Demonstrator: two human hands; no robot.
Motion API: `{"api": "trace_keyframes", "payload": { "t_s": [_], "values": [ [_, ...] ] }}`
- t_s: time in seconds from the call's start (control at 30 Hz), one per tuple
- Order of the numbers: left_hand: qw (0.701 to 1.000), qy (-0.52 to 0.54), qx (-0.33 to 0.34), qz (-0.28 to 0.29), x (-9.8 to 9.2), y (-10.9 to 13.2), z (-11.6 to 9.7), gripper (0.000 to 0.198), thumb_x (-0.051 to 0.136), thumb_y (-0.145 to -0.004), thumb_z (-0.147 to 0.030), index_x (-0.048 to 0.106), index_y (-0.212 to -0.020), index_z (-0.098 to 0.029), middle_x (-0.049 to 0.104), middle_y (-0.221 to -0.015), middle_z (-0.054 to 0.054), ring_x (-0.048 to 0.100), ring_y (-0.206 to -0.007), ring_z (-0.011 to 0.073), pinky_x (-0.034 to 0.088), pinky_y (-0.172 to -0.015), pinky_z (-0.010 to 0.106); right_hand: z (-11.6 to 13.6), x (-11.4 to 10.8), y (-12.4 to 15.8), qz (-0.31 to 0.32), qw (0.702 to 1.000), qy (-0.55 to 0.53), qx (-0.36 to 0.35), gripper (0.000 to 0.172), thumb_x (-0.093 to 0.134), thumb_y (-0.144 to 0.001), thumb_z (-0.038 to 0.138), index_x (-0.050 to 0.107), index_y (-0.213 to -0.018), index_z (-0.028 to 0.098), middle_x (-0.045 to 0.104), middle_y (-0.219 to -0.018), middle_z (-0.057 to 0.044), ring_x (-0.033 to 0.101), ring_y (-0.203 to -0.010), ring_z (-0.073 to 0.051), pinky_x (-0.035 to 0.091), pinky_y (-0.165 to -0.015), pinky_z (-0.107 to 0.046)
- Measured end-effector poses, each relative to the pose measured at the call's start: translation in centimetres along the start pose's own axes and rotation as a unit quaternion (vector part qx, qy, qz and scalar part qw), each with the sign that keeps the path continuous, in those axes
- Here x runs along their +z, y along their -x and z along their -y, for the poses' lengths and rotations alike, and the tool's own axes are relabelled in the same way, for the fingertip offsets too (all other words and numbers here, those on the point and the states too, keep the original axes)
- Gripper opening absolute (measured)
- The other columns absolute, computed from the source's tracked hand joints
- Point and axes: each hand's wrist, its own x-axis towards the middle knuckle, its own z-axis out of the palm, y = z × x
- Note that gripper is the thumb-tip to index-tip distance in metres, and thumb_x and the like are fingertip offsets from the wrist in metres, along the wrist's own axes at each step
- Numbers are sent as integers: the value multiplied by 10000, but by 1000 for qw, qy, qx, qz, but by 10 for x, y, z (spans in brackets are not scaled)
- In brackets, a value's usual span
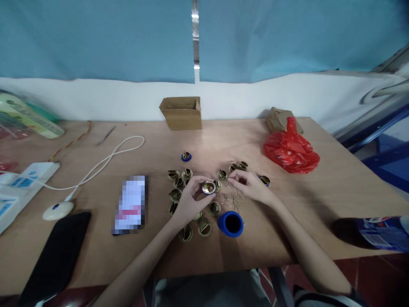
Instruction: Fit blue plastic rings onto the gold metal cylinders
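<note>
My left hand [189, 204] grips a round brass-coloured metal cap [208, 187] with a dark rim, its hollow side facing up. To its right, the fingers of my right hand [252, 185] are pinched together; what they hold, if anything, is too small to make out. Below that hand lies a tangle of thin wire rings [230, 198]. Several similar brass caps, such as one near the front [205, 228], lie around and partly behind my left hand. A blue hollow cylinder [231, 224] with a dark opening lies in front of the wire rings.
A cardboard box [183, 118] stands at the back, a red plastic bag [291, 149] at the back right. One blue-rimmed cap [186, 156] sits apart. Left are a phone [130, 204], a black device [59, 256], a white cable [108, 157] and a power strip [47, 170]. A bottle [377, 233] lies right.
</note>
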Motion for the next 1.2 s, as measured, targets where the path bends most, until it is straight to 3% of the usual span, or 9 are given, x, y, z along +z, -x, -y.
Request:
{"api": "trace_keyframes", "payload": {
  "t_s": [0.2,0.37,0.47,0.73,0.97,1.1,1.2],
  "values": [
    [1000,0,-9,10,0,1,2,330,777,-788,-195,599,-1065,-205,716,-1134,78,702,-1113,220,570,-989,378,-14,-3,-1,64,993,94,-1,154,678,-912,334,655,-933,183,599,-676,20,506,-588,-129,360,-552,-250],
    [1000,-8,-14,15,-1,2,2,305,764,-810,-200,612,-1073,-207,716,-1142,79,703,-1102,214,564,-995,370,-16,9,-3,59,988,137,-23,45,672,-889,169,628,-892,182,565,-686,24,477,-594,-129,333,-578,-257],
    [1000,-8,-12,11,-1,1,1,304,767,-807,-201,616,-1071,-207,714,-1151,82,699,-1110,222,559,-1004,373,-18,14,-5,44,987,149,-45,83,636,-893,109,623,-849,178,597,-786,-20,516,-669,-151,370,-619,-269],
    [1000,-18,-16,10,1,2,2,293,764,-809,-204,611,-1058,-214,723,-1124,72,703,-1106,212,558,-1002,367,-27,19,-5,46,977,199,-53,104,591,-947,178,570,-847,195,603,-907,-85,568,-800,-215,458,-736,-340],
    [1000,-15,-7,7,0,2,1,291,764,-804,-203,618,-1055,-212,717,-1119,67,699,-1093,205,557,-999,363,-18,7,-4,7,994,91,-66,142,536,-986,256,521,-855,203,573,-899,-61,527,-785,-192,438,-733,-339],
    [1000,-20,0,-4,2,2,-1,320,781,-777,-187,621,-1053,-199,718,-1138,84,701,-1109,224,560,-1004,376,-13,6,-3,18,997,-68,-14,200,538,-997,385,515,-899,212,586,-821,-23,559,-729,-174,460,-674,-317],
    [1000,-27,8,-11,2,1,-1,361,810,-755,-200,622,-1063,-196,728,-1139,91,717,-1078,226,572,-991,380,-10,9,-3,50,980,-190,18,291,567,-981,493,520,-935,210,621,-813,-18,627,-741,-177,509,-696,-332]
  ]
}}
